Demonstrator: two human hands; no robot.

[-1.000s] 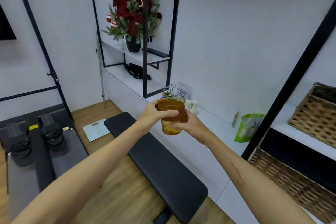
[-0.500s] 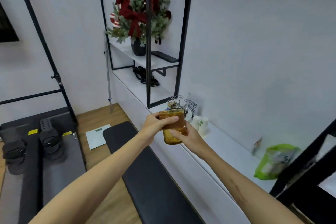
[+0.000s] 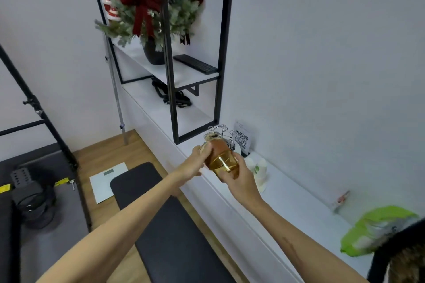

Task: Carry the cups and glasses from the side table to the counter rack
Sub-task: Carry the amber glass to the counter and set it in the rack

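Tilted since the last frame, glass (image 3: 222, 160) now points mouth-first at rack (image 3: 219, 135), twelve o'clock; both my hands, left (image 3: 199, 161) and right (image 3: 239, 180), grasp it, ready to hang.

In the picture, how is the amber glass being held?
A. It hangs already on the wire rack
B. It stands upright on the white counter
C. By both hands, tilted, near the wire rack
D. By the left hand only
C: the left hand and the right hand both grip the amber glass, which is tilted just in front of the wire rack on the counter.
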